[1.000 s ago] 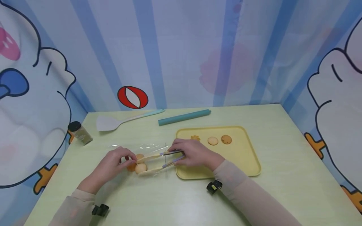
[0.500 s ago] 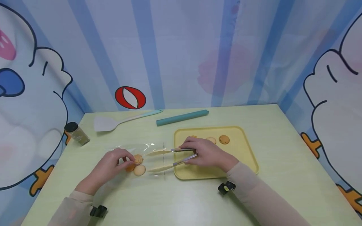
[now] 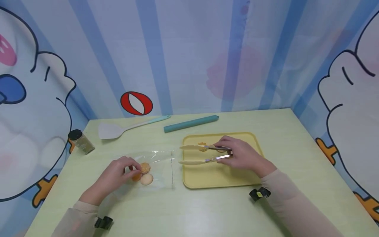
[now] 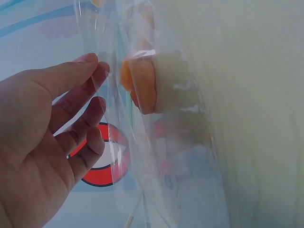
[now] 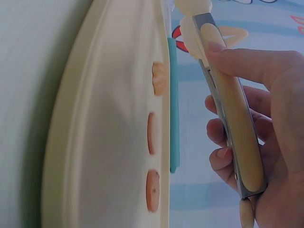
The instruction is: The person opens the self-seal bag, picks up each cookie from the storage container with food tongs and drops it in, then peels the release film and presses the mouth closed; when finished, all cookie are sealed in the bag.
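My left hand (image 3: 122,169) pinches the upper film of a clear bag (image 3: 161,168) between thumb and index finger; in the left wrist view, that hand (image 4: 61,118) holds the film beside the cookies (image 4: 142,85). Several cookies (image 3: 146,179) lie inside the bag. Over the yellow tray (image 3: 207,182) my right hand (image 3: 241,153) grips tongs (image 3: 207,147), their arms apart with nothing between them. A flower-shaped cookie (image 5: 159,78), a plain round one (image 5: 151,133) and a spotted one (image 5: 152,191) lie on the tray, and the hand (image 5: 256,118) is curled round the tongs (image 5: 232,114).
Behind the bag lies a spatula (image 3: 111,130), with a teal rod (image 3: 190,123) to its right. A black-lidded jar (image 3: 82,142) is at the table's left edge. A patterned curtain (image 3: 189,59) hangs behind the table.
The right hand and tongs have moved right, out of the bag and over the tray. The left hand has stayed at the bag, and the cookies in it lie nearly as before.
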Demonstrator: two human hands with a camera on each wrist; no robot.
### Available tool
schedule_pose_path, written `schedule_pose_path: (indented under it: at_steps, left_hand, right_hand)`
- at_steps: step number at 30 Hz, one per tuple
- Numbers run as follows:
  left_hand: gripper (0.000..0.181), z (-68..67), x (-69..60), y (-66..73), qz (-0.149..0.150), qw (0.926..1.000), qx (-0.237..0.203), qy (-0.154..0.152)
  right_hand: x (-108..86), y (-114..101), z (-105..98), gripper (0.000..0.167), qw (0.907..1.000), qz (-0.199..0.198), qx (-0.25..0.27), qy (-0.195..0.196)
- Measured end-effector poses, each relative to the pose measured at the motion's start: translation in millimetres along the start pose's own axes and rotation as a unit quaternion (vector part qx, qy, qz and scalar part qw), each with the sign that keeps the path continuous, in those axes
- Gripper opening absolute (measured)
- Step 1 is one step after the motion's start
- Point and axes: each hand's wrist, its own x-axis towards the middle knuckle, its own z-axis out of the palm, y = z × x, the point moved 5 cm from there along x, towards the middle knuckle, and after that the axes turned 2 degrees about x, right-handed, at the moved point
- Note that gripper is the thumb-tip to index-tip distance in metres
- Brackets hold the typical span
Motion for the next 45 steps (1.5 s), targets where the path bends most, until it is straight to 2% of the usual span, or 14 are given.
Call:
schedule_pose_path:
  at_steps: [9, 14, 23, 29, 45]
  left_hand:
    - [0.016, 0.1, -0.2, -1.2, -0.003, 1.0000, 0.003, 0.001]
    - [0.016, -0.2, 0.1, -1.2, 0.002, 1.0000, 0.004, 0.004]
    - [0.017, -1.1, -0.7, -1.3, 0.006, 0.9999, 0.004, 0.007]
    - [0.016, -0.2, -0.9, -2.1, 0.016, 0.9998, 0.001, 0.012]
    - [0.013, 1.6, -0.4, -2.8, 0.004, 0.9999, -0.007, 0.006]
  right_hand:
    - [-13.9, 21, -17, 0.051, 0.9985, 0.021, -0.038, 0.032]
    - [-18.9, 32, -20, 0.052, 0.9975, 0.045, -0.049, 0.024]
    - [-21.8, 44, -22, 0.052, 0.9958, 0.059, -0.070, 0.010]
    - [-23.2, 47, -21, 0.054, 0.9948, 0.066, -0.078, -0.002]
    - [-23.9, 52, -19, 0.055, 0.9944, 0.079, -0.069, -0.017]
